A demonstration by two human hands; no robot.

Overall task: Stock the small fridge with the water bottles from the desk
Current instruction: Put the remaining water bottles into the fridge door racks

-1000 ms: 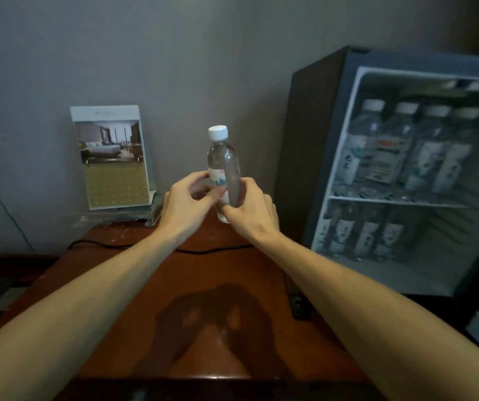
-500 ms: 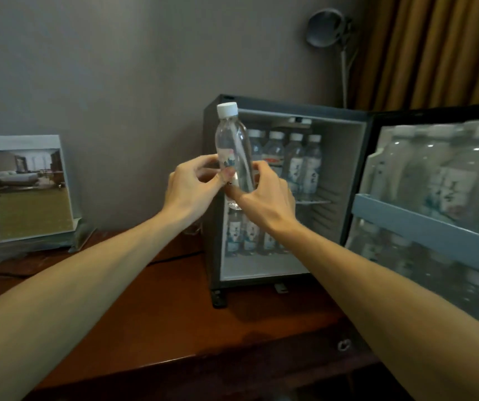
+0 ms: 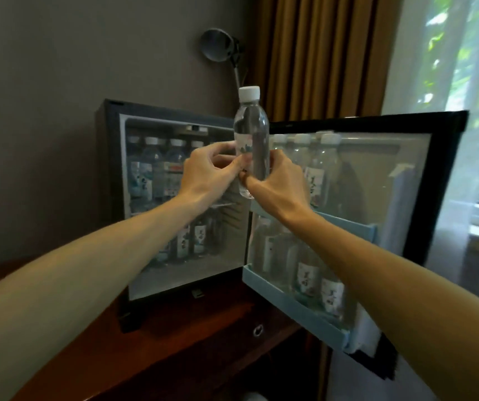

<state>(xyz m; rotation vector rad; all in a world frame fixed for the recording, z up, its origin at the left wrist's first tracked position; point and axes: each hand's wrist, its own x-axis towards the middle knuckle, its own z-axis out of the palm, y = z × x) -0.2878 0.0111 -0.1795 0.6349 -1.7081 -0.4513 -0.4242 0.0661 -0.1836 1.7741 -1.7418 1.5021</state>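
Note:
I hold a clear water bottle [image 3: 251, 131] with a white cap upright in both hands, in front of the open small fridge [image 3: 110, 180]. My left hand [image 3: 207, 172] grips its lower part from the left and my right hand [image 3: 275, 183] from the right. The bottle hangs in the air before the gap between the fridge body and its open door [image 3: 377, 175]. Inside the fridge, several labelled bottles [image 3: 157, 172] stand on the upper shelf and more below. The door's two racks [image 3: 287, 302] also hold several bottles.
The fridge stands on a reddish-brown wooden desk [image 3: 174, 342] against a grey wall. A round lamp head [image 3: 216, 49] sits behind the fridge. Brown curtains [image 3: 319, 53] and a bright window [image 3: 464, 96] lie to the right.
My view has swung right: the picture stand on the left has left the frame and the open door now fills the right. Both hands have carried the bottle rightwards, still upright.

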